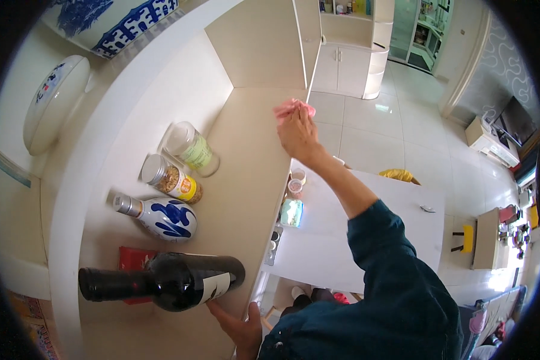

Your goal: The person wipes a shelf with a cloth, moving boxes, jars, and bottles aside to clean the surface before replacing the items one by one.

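My right hand [298,133] is closed round a crumpled pink cloth [294,108], pressed at the far front edge of the cream shelf [246,132]. My left hand [239,329] is by the shelf's near front edge, thumb and fingers apart. Its fingertips reach close to the base of a dark wine bottle [180,279]; whether they touch it I cannot tell. Behind the bottle is a red box [135,258], partly hidden. Farther along stand a blue-and-white porcelain bottle [162,219], a silver-lidded jar of brown pieces [177,182] and a clear jar with green print [192,150].
Above the shelf are a white flowered dish [54,105] and a blue-and-white vessel [111,24]. A white table [366,240] adjoins the shelf, with a teal-and-white pack [291,213] and small round containers [296,186] on it. A yellow-covered chair [400,175] stands beyond.
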### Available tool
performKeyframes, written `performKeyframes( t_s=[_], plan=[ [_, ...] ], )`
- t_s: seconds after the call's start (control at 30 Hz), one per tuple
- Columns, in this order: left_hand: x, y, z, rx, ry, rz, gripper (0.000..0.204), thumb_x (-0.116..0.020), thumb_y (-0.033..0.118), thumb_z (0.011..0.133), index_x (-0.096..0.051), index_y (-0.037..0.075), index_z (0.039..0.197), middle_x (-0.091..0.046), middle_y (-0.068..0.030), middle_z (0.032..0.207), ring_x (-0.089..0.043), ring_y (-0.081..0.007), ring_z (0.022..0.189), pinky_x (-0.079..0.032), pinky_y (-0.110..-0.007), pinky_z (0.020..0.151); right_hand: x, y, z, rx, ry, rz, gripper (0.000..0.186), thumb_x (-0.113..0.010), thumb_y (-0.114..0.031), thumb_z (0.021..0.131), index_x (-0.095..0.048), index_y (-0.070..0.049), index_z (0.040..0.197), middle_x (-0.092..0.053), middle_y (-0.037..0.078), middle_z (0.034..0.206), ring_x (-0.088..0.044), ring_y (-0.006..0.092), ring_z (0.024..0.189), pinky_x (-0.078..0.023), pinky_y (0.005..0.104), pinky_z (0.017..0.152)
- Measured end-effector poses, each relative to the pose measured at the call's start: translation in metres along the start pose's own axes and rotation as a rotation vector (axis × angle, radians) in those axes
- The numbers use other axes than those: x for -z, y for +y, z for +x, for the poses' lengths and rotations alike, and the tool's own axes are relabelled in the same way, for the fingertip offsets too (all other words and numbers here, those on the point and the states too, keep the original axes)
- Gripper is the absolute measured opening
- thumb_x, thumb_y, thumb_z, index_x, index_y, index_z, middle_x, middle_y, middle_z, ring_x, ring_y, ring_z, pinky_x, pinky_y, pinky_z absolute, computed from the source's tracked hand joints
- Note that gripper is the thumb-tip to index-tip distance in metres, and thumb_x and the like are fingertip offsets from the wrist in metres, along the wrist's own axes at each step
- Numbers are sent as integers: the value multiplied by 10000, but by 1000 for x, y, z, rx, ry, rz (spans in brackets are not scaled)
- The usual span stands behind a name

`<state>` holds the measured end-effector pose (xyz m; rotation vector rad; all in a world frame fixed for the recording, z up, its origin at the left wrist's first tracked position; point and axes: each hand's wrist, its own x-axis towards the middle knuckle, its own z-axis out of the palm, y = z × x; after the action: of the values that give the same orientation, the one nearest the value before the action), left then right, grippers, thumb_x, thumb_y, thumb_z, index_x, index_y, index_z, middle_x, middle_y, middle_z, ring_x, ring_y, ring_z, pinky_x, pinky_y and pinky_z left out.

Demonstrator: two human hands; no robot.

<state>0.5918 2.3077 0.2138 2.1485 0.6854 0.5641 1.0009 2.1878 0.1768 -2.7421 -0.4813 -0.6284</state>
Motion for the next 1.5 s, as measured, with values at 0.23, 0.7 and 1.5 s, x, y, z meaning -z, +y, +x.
performKeyframes(
  t_s=[0.23,0.7,1.5],
  plan=[
    [3,3,-2,35,-118,-47,895,-525,-49,679,-2,-21,1405,-191,-239,1417,-207,-348,1321,-192,-431,1081,20,19,37,-95,-179,32,402,-504,-131,786,-528,87,1122,-389,316,1270,-317,415,1228,-277,454,1041],
    [1,0,-2,65,-35,-145,937,-645,44,631,-106,17,1397,-286,-253,1358,-313,-382,1265,-197,-430,1079,-2,22,44,-127,-54,-151,454,-537,-163,759,-528,102,1127,-426,282,1265,-326,405,1215,-277,440,1036],
    [1,10,-2,76,-37,-33,936,-656,71,635,-116,23,1399,-315,-248,1337,-352,-376,1237,-245,-416,1065,13,30,42,-75,-169,86,308,-528,-40,734,-589,4,1032,-524,230,1109,-389,373,1135,-421,479,909]
  ],
)
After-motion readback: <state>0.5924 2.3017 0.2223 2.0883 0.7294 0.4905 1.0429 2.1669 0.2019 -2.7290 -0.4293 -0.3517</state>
